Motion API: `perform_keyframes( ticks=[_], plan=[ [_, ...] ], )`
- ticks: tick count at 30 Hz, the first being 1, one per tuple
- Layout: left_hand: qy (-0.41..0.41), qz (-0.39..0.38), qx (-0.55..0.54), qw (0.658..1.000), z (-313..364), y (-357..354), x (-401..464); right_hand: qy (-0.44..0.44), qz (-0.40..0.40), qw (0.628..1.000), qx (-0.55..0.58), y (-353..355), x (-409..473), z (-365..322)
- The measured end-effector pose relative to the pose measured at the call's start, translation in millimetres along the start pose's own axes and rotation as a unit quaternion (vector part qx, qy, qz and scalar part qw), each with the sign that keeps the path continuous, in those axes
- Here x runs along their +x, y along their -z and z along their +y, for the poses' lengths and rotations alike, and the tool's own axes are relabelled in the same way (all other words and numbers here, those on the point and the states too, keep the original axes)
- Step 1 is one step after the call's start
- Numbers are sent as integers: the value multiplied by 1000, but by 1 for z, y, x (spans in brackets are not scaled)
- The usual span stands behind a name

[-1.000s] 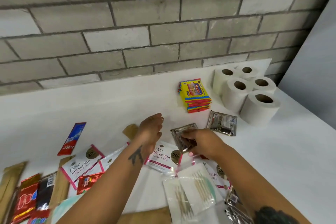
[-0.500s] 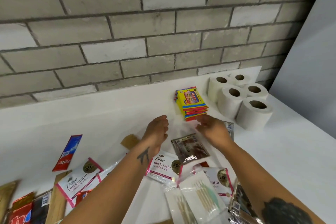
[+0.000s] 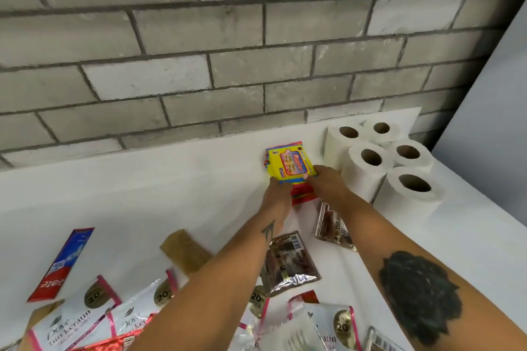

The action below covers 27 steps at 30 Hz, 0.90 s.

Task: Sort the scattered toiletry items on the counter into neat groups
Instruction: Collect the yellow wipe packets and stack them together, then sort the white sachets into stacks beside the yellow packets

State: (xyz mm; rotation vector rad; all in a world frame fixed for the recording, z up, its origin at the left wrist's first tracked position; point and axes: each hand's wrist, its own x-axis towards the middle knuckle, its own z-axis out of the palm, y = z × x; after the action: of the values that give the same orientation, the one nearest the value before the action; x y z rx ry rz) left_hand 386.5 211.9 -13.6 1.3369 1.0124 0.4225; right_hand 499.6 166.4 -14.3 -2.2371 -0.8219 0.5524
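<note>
Both hands were at the stack of bright yellow wipe packets point(image 3: 291, 166) near the back of the white table point(image 3: 142, 194). The left hand point(image 3: 276, 196) held the stack's near-left corner and the right hand point(image 3: 328, 184) its near-right side, fingers curled against the edges. The grip from two sides looked meant to square the packets so the pile would sit straight; red and striped packets point(image 3: 303, 196) lower in the pile stuck out toward the person, so it was not yet even.

The stack lay just beside five toilet rolls point(image 3: 370, 168), which stood upright and touching in the right back corner, apparently a finished group. Keeping the wipes next to them left the front of the table free for sorting.

Two silver-brown sachets were apart from each other: one point(image 3: 332, 226) partly under the right forearm, one point(image 3: 289, 262) between the two arms. They probably awaited their own pile.

Nearer the person the rest lay scattered and overlapping: white shampoo sachets point(image 3: 71, 325), a red and blue toothpaste sachet point(image 3: 61, 265), a brown paper sleeve point(image 3: 185, 251) and clear packets point(image 3: 288, 335) at the bottom edge.
</note>
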Motion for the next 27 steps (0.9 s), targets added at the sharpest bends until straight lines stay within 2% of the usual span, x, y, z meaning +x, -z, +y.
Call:
perform_keyframes(
  ticks=[6,8,11,12,13,15,17,18,20,27],
  plan=[
    [-2,-2,32,999,-6,0,-1,-6,9,1000,-24,-4,6,6],
    [-9,-6,52,999,-5,10,-5,2,49,998,-30,0,-7,4],
    [-65,-15,149,987,-13,40,-13,82,139,987,15,3,-43,-2],
    [-79,-17,181,980,-19,51,-15,111,131,985,12,4,-55,-5],
    [-88,-15,203,975,-25,61,-17,132,88,987,-2,4,-67,-7],
    [-93,-4,222,970,-36,78,-22,146,-85,985,-40,3,-93,-11],
    [-85,0,201,976,-42,89,-27,180,-225,945,-157,-6,-115,-10],
    [-83,-1,194,977,-44,93,-30,206,-248,920,-223,-13,-123,-8],
    [-89,-3,203,975,-47,100,-36,236,-239,895,-293,-28,-132,-1],
    [-112,-34,293,949,-59,113,-61,289,-120,890,-331,-37,-149,12]
  ],
)
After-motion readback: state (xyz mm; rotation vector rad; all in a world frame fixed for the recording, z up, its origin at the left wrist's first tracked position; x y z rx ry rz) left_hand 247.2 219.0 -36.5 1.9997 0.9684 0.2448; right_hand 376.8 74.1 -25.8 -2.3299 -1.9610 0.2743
